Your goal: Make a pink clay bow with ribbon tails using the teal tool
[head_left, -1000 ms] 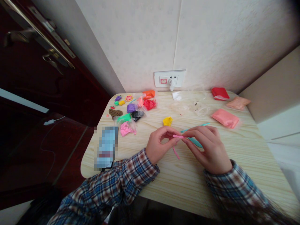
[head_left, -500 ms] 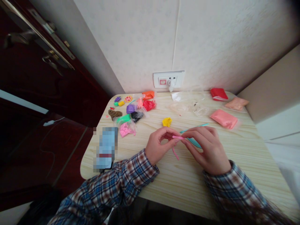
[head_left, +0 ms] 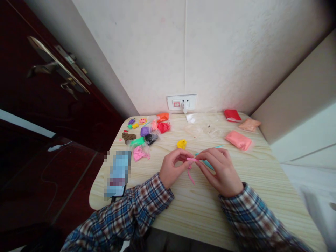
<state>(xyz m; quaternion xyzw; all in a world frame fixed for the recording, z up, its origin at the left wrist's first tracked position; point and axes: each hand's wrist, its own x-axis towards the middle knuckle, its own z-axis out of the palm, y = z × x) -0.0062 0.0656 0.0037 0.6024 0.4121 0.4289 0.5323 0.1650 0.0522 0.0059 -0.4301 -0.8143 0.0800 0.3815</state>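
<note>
Between my two hands is a thin strip of pink modelling clay point(head_left: 191, 177), its loose end hanging down toward the table. My left hand point(head_left: 173, 168) pinches it between thumb and forefinger. From the other side, the fingertips of my right hand point(head_left: 218, 170) close on the same piece. A turquoise modelling tool point(head_left: 208, 164) lies on the table behind and partly under my right fingers. Just beyond my left hand sits a lump of yellow clay point(head_left: 181, 144).
Bags of coloured clay, such as the green one point(head_left: 137, 141), cluster at the left. More packets, including a salmon one point(head_left: 239, 140), lie at the right. A phone point(head_left: 119, 171) rests near the left edge. Clear plastic wrapping point(head_left: 202, 128) lies near the wall socket point(head_left: 181, 102).
The view has tilted up and shifted right, so everything sits lower and further left in the picture. Both hands keep their pinch on the pink clay, with little other visible change.
</note>
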